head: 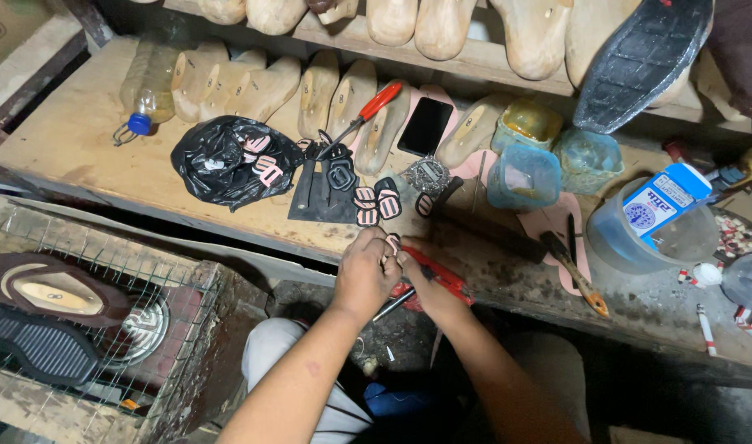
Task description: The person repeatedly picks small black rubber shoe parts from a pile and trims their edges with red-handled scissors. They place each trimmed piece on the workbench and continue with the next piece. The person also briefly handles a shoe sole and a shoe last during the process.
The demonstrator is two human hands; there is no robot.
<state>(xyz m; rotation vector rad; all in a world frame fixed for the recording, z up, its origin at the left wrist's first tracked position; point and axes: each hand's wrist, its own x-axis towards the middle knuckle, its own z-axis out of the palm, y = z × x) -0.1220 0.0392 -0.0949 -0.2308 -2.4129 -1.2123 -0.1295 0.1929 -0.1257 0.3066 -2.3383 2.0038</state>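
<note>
Item: small pink-and-dark buckle piece (392, 243), pinched between both hands at the near edge of the desk (72, 140).

Left hand (364, 274): fingers (384, 256) closed together on the left side of the buckle piece, knuckles up.

Right hand (425, 284): fingers (405, 256) closed on the right side of the same piece, meeting the left fingers; red-handled pliers (438, 279) lie partly under this hand, touching it. Whether the palm grips them cannot be told.

Stock just beyond the fingers: two finished-looking pink-striped buckles (376, 204) side by side on the desk, a third small one (425, 204) to their right, a dark sheet (322, 197) with black buckles on it, and a red-handled tool (359, 119) pointing away.

Further beyond, to the left of the fingers: black plastic bag (220, 160) holding more pink buckles; clear bottle (148, 82) lying down.

To the right of the fingers: blue tub (522, 177), brush (577, 275), blue-and-white carton (665, 197) in a clear bowl.

Progress, as judged: several pieces lie laid out, one is in hand, and more wait in the bag; the work seems part way through, with a good share left.
</note>
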